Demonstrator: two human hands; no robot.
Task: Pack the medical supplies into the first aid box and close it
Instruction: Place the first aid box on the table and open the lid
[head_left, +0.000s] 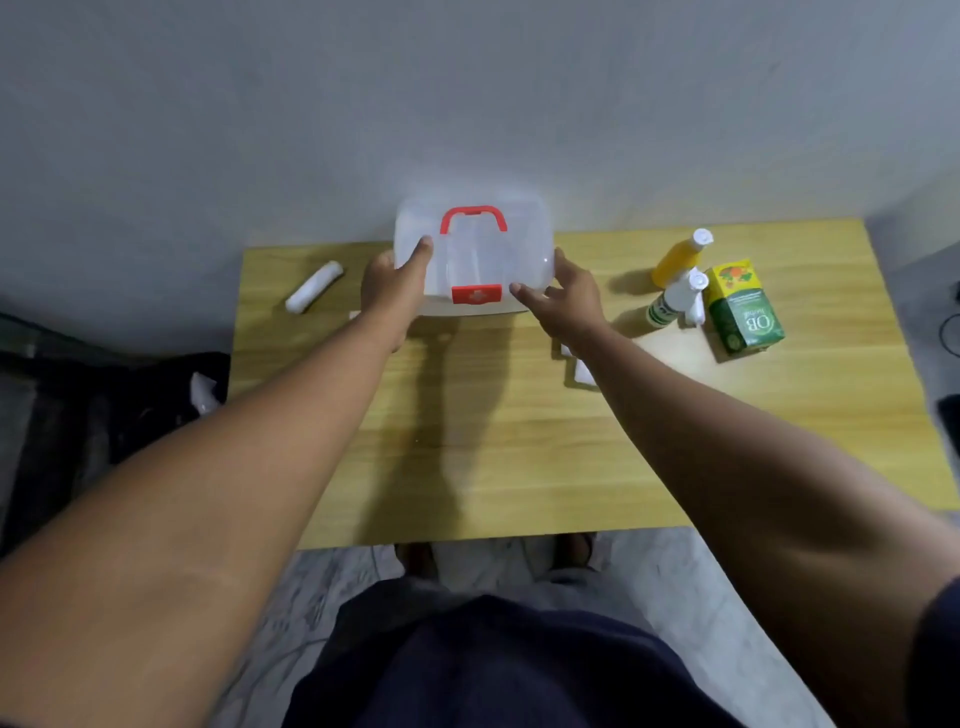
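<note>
A clear plastic first aid box (519, 244) with a red handle and a red front latch stands at the back middle of the wooden table (519, 441), lid down. My left hand (392, 283) grips its left side, thumb on the lid. My right hand (563, 293) holds its right front corner. A white bandage roll (314, 287) lies to the left. On the right stand a yellow bottle (680, 257), a white bottle (675, 301) and a green carton (743, 309). Small white packets (582, 366) lie partly under my right forearm.
The grey wall rises directly behind the table. A dark bag or cloth (119, 415) sits on the floor at the left. Dark items and a cable (950, 332) show at the right edge. My legs and feet are below the table's near edge.
</note>
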